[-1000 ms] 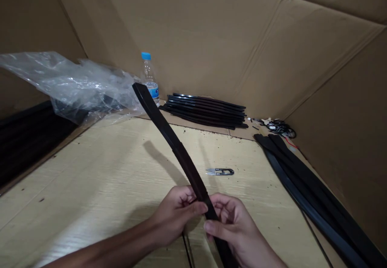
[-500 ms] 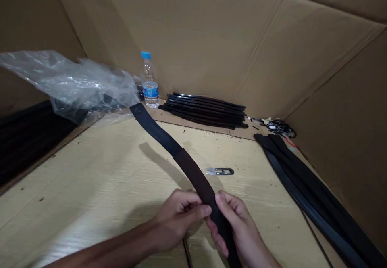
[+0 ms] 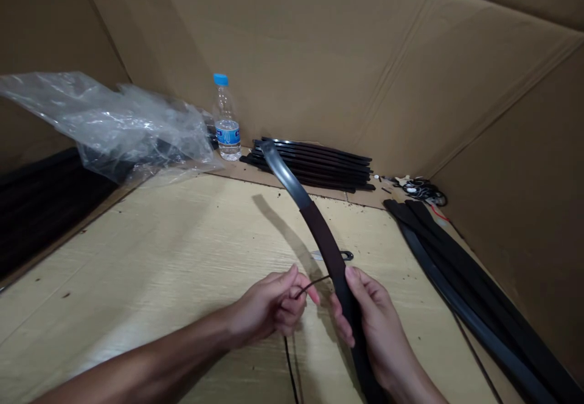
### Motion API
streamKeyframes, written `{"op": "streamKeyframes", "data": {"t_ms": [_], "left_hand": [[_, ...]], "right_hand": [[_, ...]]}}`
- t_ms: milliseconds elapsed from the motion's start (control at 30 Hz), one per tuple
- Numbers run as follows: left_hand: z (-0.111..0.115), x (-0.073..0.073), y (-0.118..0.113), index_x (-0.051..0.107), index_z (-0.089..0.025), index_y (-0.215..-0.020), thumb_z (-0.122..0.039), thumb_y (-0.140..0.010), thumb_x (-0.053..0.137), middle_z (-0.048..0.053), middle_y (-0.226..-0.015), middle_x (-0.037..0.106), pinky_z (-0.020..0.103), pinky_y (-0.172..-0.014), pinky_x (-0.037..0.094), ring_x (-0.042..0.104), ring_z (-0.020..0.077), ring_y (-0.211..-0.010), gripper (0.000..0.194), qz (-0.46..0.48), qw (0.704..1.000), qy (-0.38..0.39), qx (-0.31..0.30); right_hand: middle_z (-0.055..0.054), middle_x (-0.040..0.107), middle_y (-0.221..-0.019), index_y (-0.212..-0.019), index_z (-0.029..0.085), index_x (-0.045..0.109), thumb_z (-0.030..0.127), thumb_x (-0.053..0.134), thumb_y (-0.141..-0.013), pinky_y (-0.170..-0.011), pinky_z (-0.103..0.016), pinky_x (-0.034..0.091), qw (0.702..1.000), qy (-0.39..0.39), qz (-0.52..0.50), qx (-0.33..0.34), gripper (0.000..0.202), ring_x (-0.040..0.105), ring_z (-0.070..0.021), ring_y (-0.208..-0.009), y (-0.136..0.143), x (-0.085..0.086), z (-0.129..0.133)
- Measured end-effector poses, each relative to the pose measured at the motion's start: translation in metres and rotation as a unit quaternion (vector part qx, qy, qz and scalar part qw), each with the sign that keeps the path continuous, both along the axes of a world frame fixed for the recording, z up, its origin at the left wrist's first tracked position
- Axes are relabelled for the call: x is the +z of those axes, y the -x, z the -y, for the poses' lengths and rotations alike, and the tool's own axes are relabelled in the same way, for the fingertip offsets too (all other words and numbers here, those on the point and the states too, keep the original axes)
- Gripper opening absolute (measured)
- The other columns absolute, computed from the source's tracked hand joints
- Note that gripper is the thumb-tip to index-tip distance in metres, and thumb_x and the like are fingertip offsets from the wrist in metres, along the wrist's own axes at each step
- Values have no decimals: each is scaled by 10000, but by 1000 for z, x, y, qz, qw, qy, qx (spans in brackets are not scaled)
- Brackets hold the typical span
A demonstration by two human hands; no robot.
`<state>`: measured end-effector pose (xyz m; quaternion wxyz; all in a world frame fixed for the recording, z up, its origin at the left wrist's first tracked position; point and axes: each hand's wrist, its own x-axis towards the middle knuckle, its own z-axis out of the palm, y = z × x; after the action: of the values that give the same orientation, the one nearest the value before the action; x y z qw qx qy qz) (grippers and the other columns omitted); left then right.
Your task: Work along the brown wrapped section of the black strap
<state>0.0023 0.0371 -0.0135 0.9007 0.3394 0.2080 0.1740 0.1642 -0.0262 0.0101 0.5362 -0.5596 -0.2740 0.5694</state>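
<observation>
My right hand [image 3: 371, 316] is closed round a long, curved black strap [image 3: 283, 173], its lower end running out of view at the bottom. A dark brown sleeve-like wrap [image 3: 323, 233] covers the strap's middle stretch. Between the fingers of my left hand [image 3: 278, 300] is a thin dark cord [image 3: 314, 283]; one part reaches to the strap's edge beside the wrap, and the rest hangs down below the hand. Small thread snips [image 3: 348, 255] lie on the table behind the strap, partly hidden by it.
A water bottle [image 3: 227, 127] with a blue cap stands at the back, beside a clear plastic bag [image 3: 141, 127]. Stacked black strips [image 3: 319, 163] lie along the cardboard wall [image 3: 310, 57]. Long black straps [image 3: 460, 288] line the right, near tangled cords [image 3: 422, 191]. Dark strips [image 3: 41, 209] fill the left.
My left hand has left the strap and moved slightly left, drawing the cord out from its edge. The strap's far end has swung right and now overlaps the stacked strips and the snips.
</observation>
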Motion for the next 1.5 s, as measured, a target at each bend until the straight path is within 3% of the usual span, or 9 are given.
{"op": "streamKeyframes", "data": {"t_ms": [167,300,433,533,667,967,1500], "left_hand": [[-1,-1,1,587,-141,-897,-643,-818,452,-74,-566,284,217,-466,171,171,76,-458,527,37,997,44,-53],[0,-7,0,600,-136,-963,-633,-853,388,-17,-636,454,246,-586,326,409,110,-546,551,70,996,47,-8],[-4,-5,0,607,-88,-1065,-633,-881,285,132,-876,633,345,-831,380,578,229,-887,659,102,991,62,56],[-9,1,3,570,-74,-1176,-666,-868,245,207,-1149,611,408,-958,337,530,288,-1103,742,130,980,111,103],[-13,7,7,484,-72,-1293,-709,-839,226,236,-1307,530,440,-982,328,516,315,-1159,823,171,967,137,130],[-14,6,7,405,-67,-1353,-682,-856,247,255,-1319,525,428,-1016,320,523,318,-1195,807,182,957,150,169],[-14,4,6,520,-71,-1239,-650,-870,287,240,-1283,563,408,-984,357,550,307,-1164,725,177,960,132,174]], "right_hand": [[43,557,-445,-695,176,507,533,621,-797,-270,-121,291,999,-15,35,-34,388,371,-37,-273,-5,2,-1],[36,569,-477,-673,171,520,515,625,-803,-268,-120,290,997,-26,47,-50,382,376,-32,-275,-7,3,-1],[38,568,-476,-662,174,514,490,626,-811,-276,-123,299,995,-46,38,-78,367,382,-38,-285,-8,4,-1],[33,575,-481,-665,176,514,478,617,-821,-276,-124,309,993,-62,26,-96,355,388,-44,-293,-8,5,-1],[32,582,-489,-676,179,515,468,629,-813,-272,-126,317,992,-58,8,-110,340,385,-46,-291,-7,5,-1],[28,587,-496,-668,178,518,453,632,-814,-272,-130,324,992,-62,3,-109,331,399,-52,-297,-7,4,-2],[21,589,-503,-659,170,526,453,619,-825,-280,-136,322,993,-61,12,-103,341,396,-51,-302,-8,2,-2]]}}
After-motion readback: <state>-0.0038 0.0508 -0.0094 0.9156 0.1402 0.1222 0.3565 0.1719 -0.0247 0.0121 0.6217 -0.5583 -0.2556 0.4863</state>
